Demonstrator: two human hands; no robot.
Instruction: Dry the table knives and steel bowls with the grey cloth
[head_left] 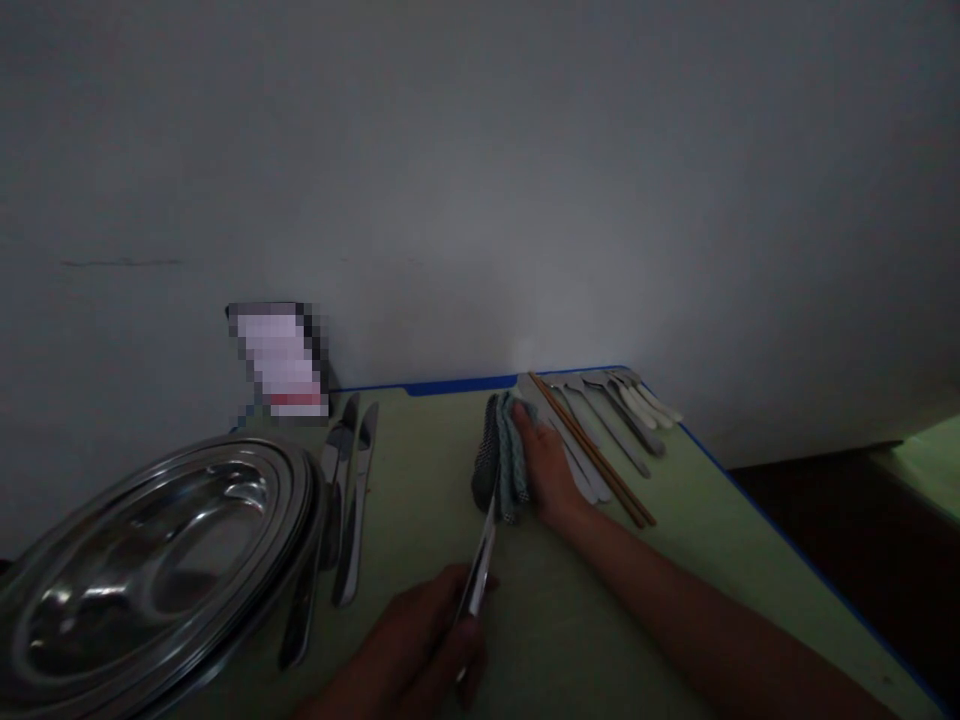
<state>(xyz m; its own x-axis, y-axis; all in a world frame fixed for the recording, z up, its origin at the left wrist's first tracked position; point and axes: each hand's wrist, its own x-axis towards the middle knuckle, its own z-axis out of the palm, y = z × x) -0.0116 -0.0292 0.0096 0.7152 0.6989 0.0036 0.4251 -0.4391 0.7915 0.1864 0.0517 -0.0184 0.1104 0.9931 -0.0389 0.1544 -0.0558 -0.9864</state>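
Note:
Near the bottom middle, my left hand (427, 640) is closed round the handle of a table knife (480, 570), which points away from me. My right hand (551, 465) grips a folded grey-green cloth (510, 465) from its right side. The cloth is wrapped about the knife's far end, so the blade tip is hidden. Just right of my right hand lie a pair of brown chopsticks (600, 455) and a row of metal spoons and forks (611, 430). Part of the flat cutlery there is covered by my hand.
Stacked oval metal dishes (300, 500) occupy the left, beside several table knives (356, 520). A phone with a blurred screen (281, 360) leans on the wall behind. White-handled cutlery (645, 400) lies at the far right corner. The table's blue edge (780, 525) drops off at right.

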